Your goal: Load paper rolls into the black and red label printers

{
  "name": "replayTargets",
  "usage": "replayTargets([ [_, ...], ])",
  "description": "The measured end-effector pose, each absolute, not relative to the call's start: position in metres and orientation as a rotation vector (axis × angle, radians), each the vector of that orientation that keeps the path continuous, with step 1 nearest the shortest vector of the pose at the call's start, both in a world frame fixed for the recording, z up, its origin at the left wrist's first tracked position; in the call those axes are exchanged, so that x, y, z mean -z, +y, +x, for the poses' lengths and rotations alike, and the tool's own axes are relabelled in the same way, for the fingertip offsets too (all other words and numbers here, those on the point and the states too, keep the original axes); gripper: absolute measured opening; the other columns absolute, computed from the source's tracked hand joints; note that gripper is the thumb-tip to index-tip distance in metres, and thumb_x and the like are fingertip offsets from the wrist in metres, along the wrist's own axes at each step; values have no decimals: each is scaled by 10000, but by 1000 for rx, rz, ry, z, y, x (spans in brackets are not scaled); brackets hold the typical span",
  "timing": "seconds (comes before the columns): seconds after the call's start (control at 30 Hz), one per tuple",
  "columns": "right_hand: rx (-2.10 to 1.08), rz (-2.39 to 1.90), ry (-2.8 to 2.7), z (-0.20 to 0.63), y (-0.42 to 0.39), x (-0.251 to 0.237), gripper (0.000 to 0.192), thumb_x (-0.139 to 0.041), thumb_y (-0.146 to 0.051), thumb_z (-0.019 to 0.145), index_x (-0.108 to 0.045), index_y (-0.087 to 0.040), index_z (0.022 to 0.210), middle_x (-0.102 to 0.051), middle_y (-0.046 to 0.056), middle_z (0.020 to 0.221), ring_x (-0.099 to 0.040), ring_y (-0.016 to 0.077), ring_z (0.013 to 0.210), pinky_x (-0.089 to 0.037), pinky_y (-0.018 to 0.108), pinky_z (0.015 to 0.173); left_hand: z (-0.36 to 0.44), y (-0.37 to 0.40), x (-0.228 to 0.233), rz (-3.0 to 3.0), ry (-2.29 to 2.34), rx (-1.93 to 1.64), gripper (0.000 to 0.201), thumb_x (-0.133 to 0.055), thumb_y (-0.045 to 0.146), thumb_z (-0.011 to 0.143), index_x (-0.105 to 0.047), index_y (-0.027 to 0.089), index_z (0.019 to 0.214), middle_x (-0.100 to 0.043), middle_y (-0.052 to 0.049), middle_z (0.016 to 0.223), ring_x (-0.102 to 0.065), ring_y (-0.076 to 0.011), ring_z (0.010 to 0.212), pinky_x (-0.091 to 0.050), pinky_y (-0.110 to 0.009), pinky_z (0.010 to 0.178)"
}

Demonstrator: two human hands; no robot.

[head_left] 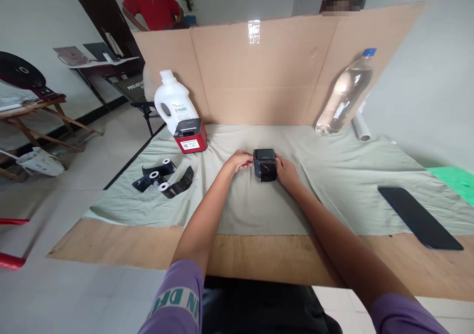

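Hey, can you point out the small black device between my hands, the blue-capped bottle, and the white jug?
Small black device (265,165): head view, middle of its body.
Blue-capped bottle (346,96): head view, middle of its clear side.
White jug (179,101): head view, its body, right of the handle.

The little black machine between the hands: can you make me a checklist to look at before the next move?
1. Right hand touching the black machine: ok, at its right side.
2. Left hand touching it too: cannot tell, but the fingers are right by it.
3. Black rolls wound up neatly: not ok, loose tails stick out.
4. Water bottle capped: ok, blue cap on.
5. Machine switched on: cannot tell.
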State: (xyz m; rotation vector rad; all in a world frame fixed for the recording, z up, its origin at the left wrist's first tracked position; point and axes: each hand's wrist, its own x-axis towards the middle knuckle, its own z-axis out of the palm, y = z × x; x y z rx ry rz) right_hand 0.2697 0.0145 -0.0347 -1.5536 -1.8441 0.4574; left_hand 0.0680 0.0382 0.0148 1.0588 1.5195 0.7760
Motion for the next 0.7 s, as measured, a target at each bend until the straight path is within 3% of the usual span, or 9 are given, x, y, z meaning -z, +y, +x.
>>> replayTargets([
  [0.2, -435, -1550, -1868, 268, 15, 35, 558, -260, -372, 1025, -572, -154, 1434, -665, 123, 1340, -597, 320, 1251, -435, 471, 1078, 71, 37, -16, 1070, 1567, -776, 93, -653, 33, 714, -627, 122, 717, -585, 10, 560, -599, -91, 556, -386, -174, 499],
  [0.37, -443, -1532, -1873, 270, 15, 35, 553, -268, -372, 1024, -574, -154, 1430, -659, 131, 1350, -602, 317, 1241, -433, 474, 1075, 70, 37, -14, 1105, 1536, -787, 86, -651, 42, 710, -642, 118, 749, -601, -2, 599, -602, -100, 558, -361, -183, 493],
  [0.53, -434, -1514, -1872, 271, 15, 36, 552, -271, -375, 1020, -579, -163, 1426, -675, 121, 1328, -615, 307, 1222, -451, 467, 1056, 64, 40, -13, 1193, 1488, -876, 89, -656, 108, 713, -708, 130, 781, -601, 9, 607, -490, -78, 480, -299, -208, 469],
  [0.7, -417, -1524, -1873, 270, 14, 35, 568, -272, -383, 1018, -589, -130, 1414, -673, 149, 1323, -621, 317, 1222, -448, 464, 1062, 61, 47, -6, 1277, 1508, -1023, 75, -723, 174, 685, -760, 135, 736, -679, -18, 660, -593, -139, 647, -443, -251, 651],
])
